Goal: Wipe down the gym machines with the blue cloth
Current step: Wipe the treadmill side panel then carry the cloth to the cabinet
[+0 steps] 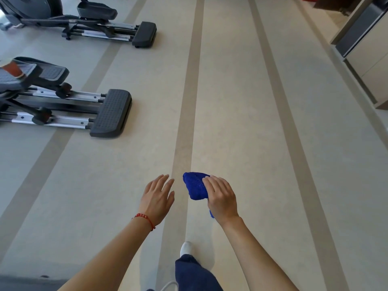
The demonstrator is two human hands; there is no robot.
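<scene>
The blue cloth (194,185) is a deep royal blue with a nubby, looped weave. It is bunched into a rounded wad, with a small tail showing below the wrist. It is held in mid-air above the floor (241,122), low and centre in the view.

The right hand (222,198) grips the cloth from above, fingers curled over its top and side. The left hand (157,196) is just beside the cloth, apart from it, fingers straight and slightly spread, holding nothing. A red beaded bracelet (144,218) circles the left wrist.

The floor is a smooth, matte beige surface with darker tan stripes running away from the camera. Below the hands, a white shoe (185,248) and a dark blue trouser leg (193,274) are visible.

Two elliptical machines stand at the left. The nearer machine (63,106) has silver metal rails, black rollers and a dark grey rear foot with a dotted, textured top. The farther machine (94,24) has the same build. No brand or legible writing can be read on either unit.

A beige cabinet (367,59) with a dark panel stands at the upper right.
</scene>
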